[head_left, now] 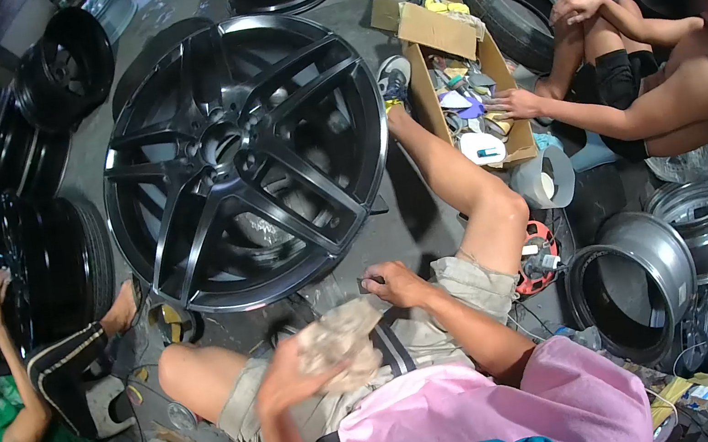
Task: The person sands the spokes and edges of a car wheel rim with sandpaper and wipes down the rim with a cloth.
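Note:
A large black wheel rim with silver-edged spokes (222, 149) lies face up in front of my knees. My left hand (290, 374), blurred by motion, holds a crumpled beige cloth (341, 343) over my lap. Near the rim's lower right edge, my right hand (397, 284) is closed around a small dark object (371, 284) that I cannot identify. Neither hand touches the rim.
A cardboard box of tools (504, 118) stands at the right, beside a seated co-worker (675, 82). Another person in green (10, 419) sits at the left by a tire. Silver rims (632, 283) and a red cable reel (538, 257) are at the lower right.

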Action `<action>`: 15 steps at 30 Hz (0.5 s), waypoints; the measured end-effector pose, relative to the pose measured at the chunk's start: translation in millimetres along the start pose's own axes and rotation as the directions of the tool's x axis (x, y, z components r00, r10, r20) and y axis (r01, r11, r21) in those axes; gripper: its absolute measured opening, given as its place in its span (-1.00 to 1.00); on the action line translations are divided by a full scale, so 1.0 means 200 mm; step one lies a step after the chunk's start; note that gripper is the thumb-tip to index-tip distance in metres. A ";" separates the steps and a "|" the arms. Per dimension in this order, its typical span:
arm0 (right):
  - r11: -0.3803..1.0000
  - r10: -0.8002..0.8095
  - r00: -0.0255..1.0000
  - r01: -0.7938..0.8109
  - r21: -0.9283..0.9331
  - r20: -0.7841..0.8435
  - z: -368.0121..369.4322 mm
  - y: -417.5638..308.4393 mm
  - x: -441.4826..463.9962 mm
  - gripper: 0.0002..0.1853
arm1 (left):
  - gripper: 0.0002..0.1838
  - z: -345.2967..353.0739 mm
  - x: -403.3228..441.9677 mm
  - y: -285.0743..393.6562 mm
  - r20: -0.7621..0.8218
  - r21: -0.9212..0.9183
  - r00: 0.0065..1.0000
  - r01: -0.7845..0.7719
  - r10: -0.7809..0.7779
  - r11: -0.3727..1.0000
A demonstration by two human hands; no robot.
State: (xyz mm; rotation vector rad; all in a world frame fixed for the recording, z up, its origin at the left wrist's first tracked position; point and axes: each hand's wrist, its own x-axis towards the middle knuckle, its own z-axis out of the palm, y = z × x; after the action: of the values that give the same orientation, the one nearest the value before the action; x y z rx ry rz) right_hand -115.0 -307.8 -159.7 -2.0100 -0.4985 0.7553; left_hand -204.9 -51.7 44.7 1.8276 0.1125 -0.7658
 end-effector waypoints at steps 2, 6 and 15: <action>0.996 0.015 0.997 -0.008 0.087 -0.074 -0.02 -0.06 -0.01 -0.73 | -0.33 -0.12 -0.20 -0.07 -0.307 0.009 0.912 -0.282 0.271 0.959; 0.964 0.175 0.980 -0.151 0.221 -0.092 -0.08 -0.17 0.01 -0.74 | -0.26 -0.60 -0.71 -0.56 -0.794 0.477 0.290 -0.250 0.535 0.843; 0.966 0.131 0.982 -0.095 0.242 -0.139 -0.09 -0.11 -0.01 -0.73 | -0.67 -1.06 0.16 -0.04 -0.748 0.421 0.588 0.061 0.308 0.905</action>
State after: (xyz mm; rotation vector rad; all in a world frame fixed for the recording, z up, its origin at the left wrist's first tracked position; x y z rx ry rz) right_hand -104.9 -307.9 -132.6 -1.8678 -0.1950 0.6871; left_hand -88.4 127.2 61.9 2.4463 0.4340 0.2495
